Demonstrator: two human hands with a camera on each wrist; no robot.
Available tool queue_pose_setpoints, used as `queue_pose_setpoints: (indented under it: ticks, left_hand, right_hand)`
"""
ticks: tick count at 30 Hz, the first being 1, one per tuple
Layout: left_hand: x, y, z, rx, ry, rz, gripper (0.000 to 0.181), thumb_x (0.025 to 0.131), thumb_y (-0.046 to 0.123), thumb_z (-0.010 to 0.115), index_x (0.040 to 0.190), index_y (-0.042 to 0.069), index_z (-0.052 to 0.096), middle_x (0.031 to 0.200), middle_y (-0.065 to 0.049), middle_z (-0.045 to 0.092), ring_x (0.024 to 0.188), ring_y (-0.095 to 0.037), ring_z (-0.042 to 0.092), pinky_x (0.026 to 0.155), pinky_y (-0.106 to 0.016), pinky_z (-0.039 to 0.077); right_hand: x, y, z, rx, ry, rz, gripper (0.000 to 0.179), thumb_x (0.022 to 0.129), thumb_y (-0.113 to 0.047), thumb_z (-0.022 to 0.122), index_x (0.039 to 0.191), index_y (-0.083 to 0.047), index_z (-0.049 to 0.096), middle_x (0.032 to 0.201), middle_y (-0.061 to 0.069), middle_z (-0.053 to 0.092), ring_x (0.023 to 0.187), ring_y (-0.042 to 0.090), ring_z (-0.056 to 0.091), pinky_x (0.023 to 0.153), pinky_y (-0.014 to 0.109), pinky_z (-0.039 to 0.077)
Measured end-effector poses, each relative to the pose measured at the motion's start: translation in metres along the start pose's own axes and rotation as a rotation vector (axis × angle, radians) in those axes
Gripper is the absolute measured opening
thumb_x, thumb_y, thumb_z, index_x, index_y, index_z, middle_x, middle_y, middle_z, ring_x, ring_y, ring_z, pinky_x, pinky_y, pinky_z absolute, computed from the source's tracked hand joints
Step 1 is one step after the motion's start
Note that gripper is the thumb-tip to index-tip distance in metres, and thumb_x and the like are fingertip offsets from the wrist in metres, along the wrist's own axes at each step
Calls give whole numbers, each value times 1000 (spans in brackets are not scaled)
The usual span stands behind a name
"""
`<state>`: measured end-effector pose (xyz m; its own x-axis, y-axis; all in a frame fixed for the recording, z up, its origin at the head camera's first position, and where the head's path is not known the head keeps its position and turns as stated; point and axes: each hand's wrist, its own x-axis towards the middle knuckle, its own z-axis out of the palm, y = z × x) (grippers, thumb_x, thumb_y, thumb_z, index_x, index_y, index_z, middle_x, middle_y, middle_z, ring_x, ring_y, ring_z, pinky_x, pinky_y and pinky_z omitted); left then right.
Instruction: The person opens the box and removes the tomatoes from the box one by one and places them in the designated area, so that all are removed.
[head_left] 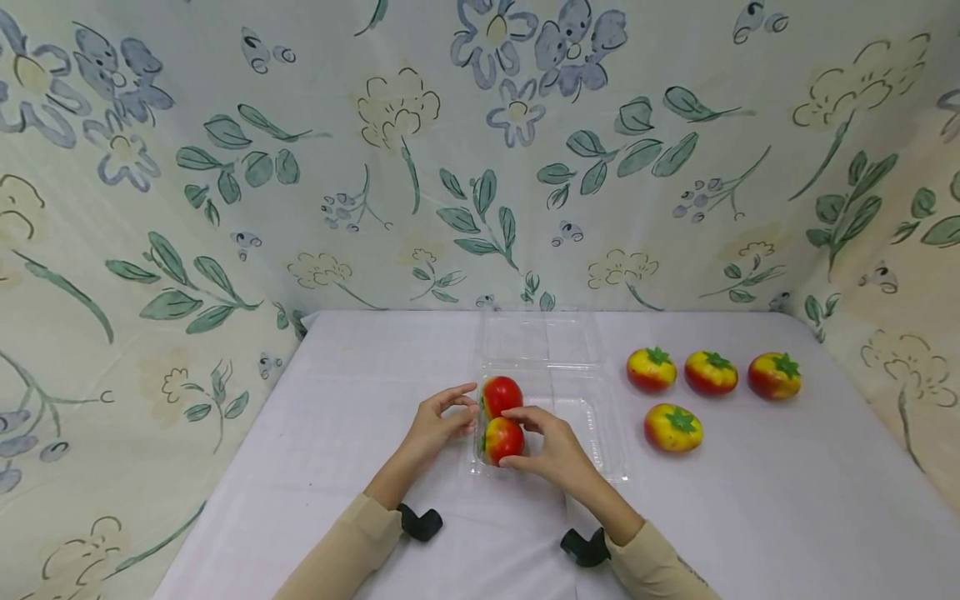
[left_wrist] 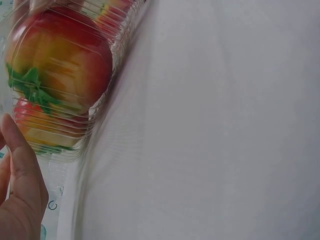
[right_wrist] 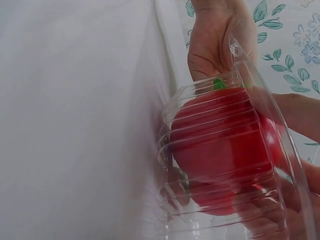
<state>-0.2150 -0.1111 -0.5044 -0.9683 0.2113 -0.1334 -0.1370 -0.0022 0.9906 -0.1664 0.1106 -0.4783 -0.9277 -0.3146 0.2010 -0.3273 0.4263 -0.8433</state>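
A clear plastic clamshell box (head_left: pixel 611 417) lies with its lid (head_left: pixel 540 340) folded back on the far side. In its left part sit two glossy red-and-yellow fruits with green leafy tops, a far fruit (head_left: pixel 503 395) and a near fruit (head_left: pixel 502 442). My right hand (head_left: pixel 558 450) holds the near fruit between thumb and fingers, inside the box. My left hand (head_left: pixel 438 425) is beside the left wall, fingers loosely bent at the rim. In the left wrist view, the near fruit (left_wrist: pixel 60 60) shows through the ribbed wall, left fingers (left_wrist: pixel 22 160) just outside it.
To the right of the box, several more such fruits lie on the white-covered table (head_left: pixel 360 367), three in a back row and a single fruit (head_left: pixel 673 428) nearer. A floral cloth (head_left: pixel 420 167) hangs behind and at both sides. Black wrist mounts (head_left: pixel 422 523) are on both wrists.
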Motion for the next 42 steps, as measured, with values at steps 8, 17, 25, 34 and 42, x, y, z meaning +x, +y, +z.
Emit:
queue_pose_setpoints:
  ticks: [8,17,25,34,42]
  left_hand:
    - [-1,1,0,8,-4,11,45,94,11,70,137,9,60,110,-11,61,74,-14,66,77,-26,59]
    - [0,0,0,1,1,8,44,94,9,70,137,9,61,108,-10,62,75,-15,66,77,-27,59]
    - [0,-1,-1,12,0,9,44,94,12,71,137,10,61,109,-10,62,75,-15,66,77,-27,59]
    - [2,1,-1,-19,-8,10,45,93,10,71,137,7,59,108,-10,61,74,-15,66,76,-26,59]
    - [1,1,-1,-18,-12,10,47,94,9,70,139,3,57,108,-12,60,74,-14,65,75,-25,59]
  right_hand:
    - [1,1,-2,-1,-13,-54,56,71,-6,90,122,-1,66,122,13,66,112,33,62,92,49,54]
    - [1,2,-4,20,-11,-59,56,72,-6,90,122,1,66,122,14,66,111,34,62,91,49,55]
    - [0,4,-6,23,-18,-39,55,73,-9,90,122,-1,67,122,13,65,110,34,62,89,48,56]
    - [-1,9,-14,52,-43,-29,55,75,-12,88,123,1,65,123,16,65,107,35,64,88,45,57]
    - [-2,11,-17,45,-77,-31,56,77,-11,87,126,2,63,126,18,63,108,36,63,87,45,57]
